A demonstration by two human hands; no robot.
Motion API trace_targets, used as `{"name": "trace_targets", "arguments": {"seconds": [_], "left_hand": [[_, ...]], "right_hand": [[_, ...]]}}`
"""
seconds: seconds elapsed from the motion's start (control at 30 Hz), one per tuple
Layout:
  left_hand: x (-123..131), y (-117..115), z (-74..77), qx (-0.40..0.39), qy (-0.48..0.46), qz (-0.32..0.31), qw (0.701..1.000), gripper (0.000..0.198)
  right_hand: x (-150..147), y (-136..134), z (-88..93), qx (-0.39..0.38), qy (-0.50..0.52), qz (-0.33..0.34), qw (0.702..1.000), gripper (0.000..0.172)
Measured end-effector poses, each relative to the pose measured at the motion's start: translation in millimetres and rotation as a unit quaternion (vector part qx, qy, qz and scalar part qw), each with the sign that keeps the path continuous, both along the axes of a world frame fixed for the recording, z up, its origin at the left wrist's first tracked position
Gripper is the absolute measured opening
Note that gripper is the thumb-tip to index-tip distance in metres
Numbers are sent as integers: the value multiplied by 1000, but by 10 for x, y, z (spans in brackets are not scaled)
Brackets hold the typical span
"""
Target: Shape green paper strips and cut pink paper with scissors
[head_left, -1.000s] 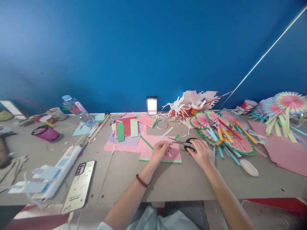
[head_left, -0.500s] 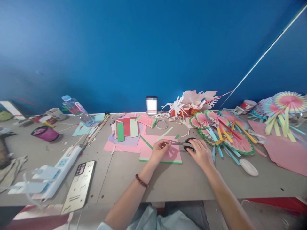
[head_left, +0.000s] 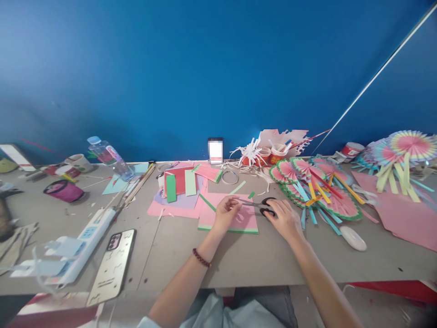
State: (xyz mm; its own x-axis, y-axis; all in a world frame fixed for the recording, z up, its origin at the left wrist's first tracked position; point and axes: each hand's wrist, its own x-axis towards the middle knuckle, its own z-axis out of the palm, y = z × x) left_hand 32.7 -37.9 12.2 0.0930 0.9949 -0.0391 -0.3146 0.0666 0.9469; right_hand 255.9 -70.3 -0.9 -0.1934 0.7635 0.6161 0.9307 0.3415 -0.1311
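Observation:
My right hand (head_left: 284, 219) grips the black handles of a pair of scissors (head_left: 267, 212), whose blades point left toward my other hand. My left hand (head_left: 226, 214) has its fingers pinched together at the blade tips; what they hold is too small or hidden to make out. Both hands are over a pink sheet of paper (head_left: 208, 216) with a green strip (head_left: 235, 231) along its near edge. A dark green strip (head_left: 207, 202) lies slanted across that sheet, and a pale green strip (head_left: 236, 189) lies at its far edge.
Pleated paper fans (head_left: 341, 200) with streamers and a white mouse (head_left: 353, 238) lie to the right. Left are a phone (head_left: 114, 264), a power strip (head_left: 90, 241), sticks (head_left: 138, 187) and a tilted bottle (head_left: 112, 157). Paper cups (head_left: 277, 156) stand against the blue wall.
Both hands have shifted only slightly, and the scissors remain between them. Nothing else on the table has visibly moved.

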Motion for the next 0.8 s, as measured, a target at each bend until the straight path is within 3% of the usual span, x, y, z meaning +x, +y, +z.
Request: {"name": "trace_targets", "arguments": {"seconds": [0.13,0.33,0.53,0.8], "left_hand": [[1,-9,-2,-14,-42,-16,999,57],[-32,-5,-27,-28,-64,-29,997,55],[-65,6,27,-51,-44,-11,998,47],[-56,-17,24,-48,-46,-20,998,43]], "right_hand": [[8,25,-32,47,-17,-1,999,19],[57,51,-46,82,-12,-25,996,20],[194,73,-104,42,35,-98,994,22],[361,126,-297,-15,64,-165,984,41]]}}
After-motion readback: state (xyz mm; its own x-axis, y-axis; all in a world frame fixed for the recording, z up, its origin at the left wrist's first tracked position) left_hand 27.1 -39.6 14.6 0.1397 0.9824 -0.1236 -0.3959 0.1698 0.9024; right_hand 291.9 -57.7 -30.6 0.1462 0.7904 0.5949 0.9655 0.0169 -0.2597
